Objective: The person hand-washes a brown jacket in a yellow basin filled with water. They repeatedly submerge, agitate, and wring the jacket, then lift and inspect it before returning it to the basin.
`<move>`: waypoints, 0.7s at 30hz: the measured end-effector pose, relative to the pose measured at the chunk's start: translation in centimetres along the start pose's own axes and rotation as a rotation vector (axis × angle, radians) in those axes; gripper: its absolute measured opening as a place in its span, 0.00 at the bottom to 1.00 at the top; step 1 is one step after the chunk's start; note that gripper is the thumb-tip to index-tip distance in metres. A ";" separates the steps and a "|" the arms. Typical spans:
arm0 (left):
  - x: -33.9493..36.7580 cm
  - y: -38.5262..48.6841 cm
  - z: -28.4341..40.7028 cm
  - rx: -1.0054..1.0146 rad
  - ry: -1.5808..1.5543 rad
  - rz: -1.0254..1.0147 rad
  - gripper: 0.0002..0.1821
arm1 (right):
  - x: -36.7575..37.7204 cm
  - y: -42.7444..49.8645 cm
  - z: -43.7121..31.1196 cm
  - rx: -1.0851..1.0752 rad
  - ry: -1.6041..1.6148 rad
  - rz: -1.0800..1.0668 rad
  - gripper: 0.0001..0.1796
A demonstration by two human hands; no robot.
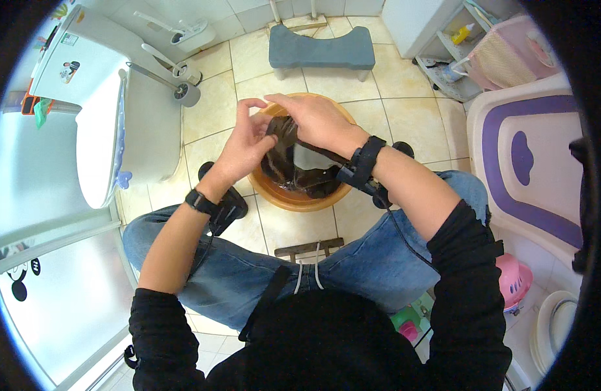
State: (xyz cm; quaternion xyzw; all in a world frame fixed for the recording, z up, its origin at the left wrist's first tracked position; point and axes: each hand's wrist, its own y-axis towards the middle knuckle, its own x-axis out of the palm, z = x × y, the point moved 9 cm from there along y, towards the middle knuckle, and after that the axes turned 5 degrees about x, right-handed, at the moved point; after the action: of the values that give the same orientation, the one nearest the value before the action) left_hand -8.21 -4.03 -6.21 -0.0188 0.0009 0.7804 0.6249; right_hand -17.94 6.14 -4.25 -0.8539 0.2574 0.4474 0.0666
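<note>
An orange plastic basin stands on the tiled floor between my knees, with some liquid in its bottom. Dark brown wet cloth hangs and lies inside it, with a pale patch in its middle. My left hand pinches the cloth's upper left edge between thumb and fingers, its index finger raised. On the right, my right hand is bent over the top of the cloth, fingers reaching towards my left hand; its fingertips on the cloth are partly hidden. Both wrists wear black straps with devices.
A grey stool stands beyond the basin. At left are a toilet and toilet brushes in holders. A folded white and purple tub leans at right, near a corner shelf. A small wooden seat is below me.
</note>
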 end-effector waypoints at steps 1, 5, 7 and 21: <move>-0.4 -0.3 -0.3 0.067 0.054 0.029 0.30 | -0.4 0.1 -0.1 -0.008 -0.001 0.022 0.28; -1.2 -1.9 -9.4 -0.155 0.120 0.030 0.47 | -2.1 -0.1 0.5 0.149 0.014 0.063 0.20; 0.0 -2.1 -12.4 -0.011 0.438 -0.109 0.62 | -3.5 -0.4 0.2 0.203 0.119 0.097 0.20; -7.3 5.2 -4.1 -0.053 -0.100 0.107 0.25 | -5.5 -2.6 6.5 0.358 -0.305 -0.177 0.40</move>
State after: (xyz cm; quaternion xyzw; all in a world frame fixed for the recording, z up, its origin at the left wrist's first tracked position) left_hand -11.59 -12.42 -10.19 0.0036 -0.0501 0.8126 0.5807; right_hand -23.93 12.68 -3.99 -0.7704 0.2439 0.5107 0.2936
